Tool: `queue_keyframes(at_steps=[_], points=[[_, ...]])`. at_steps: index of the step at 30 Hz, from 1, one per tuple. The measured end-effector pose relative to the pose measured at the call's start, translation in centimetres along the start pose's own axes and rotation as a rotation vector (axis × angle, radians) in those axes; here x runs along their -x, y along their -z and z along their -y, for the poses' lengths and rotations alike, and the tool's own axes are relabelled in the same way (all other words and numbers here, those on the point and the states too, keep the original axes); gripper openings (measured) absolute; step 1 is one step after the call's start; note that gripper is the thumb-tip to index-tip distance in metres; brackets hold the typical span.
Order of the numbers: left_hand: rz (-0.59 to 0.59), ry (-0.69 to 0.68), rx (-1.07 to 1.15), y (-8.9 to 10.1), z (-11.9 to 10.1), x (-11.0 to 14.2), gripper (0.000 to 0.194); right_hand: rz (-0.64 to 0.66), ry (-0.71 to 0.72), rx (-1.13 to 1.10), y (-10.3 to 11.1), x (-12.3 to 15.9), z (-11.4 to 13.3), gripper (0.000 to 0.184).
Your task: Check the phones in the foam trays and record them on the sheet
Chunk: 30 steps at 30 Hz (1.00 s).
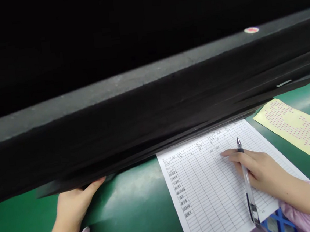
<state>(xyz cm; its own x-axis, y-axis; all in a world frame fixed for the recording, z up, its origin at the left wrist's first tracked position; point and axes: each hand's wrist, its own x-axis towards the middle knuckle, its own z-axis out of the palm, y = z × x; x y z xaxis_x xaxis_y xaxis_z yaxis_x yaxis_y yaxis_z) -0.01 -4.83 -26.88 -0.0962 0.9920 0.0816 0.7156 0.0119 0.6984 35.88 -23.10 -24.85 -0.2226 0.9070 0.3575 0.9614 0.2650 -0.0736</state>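
Note:
My right hand rests on a printed form, a white sheet with a ruled grid and handwritten entries in its left column. A clear pen with a dark grip is held between its fingers, tip pointing up and away from the paper. The index finger stretches toward a cell in the upper part of the grid. At the lower left, my left hand reaches to the bottom edge of a large black object. Its thumb lies along that edge; the other fingers are hidden behind it.
The black object fills the upper view and covers the top edge of the form. A yellow sheet of small reddish stickers lies at right. Blue plastic latticework shows below the edge of the green table surface. A red-and-white sticker is on the black object.

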Motion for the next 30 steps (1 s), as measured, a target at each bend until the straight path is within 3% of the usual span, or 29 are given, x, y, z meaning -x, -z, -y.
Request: queue_keyframes(at_steps=[8, 17, 30], points=[[0.009, 0.084, 0.094, 0.13, -1.0, 0.17, 0.081, -0.003, -0.012, -0.002, 0.1, 0.12, 0.15, 0.026], [0.005, 0.154, 0.101, 0.27, -0.6, 0.15, 0.088, -0.006, -0.007, 0.011, -0.05, 0.17, 0.19, 0.027], [0.041, 0.171, 0.091, 0.53, -0.6, -0.03, 0.085, -0.004, -0.024, -0.026, 0.24, -0.09, 0.34, 0.029]])
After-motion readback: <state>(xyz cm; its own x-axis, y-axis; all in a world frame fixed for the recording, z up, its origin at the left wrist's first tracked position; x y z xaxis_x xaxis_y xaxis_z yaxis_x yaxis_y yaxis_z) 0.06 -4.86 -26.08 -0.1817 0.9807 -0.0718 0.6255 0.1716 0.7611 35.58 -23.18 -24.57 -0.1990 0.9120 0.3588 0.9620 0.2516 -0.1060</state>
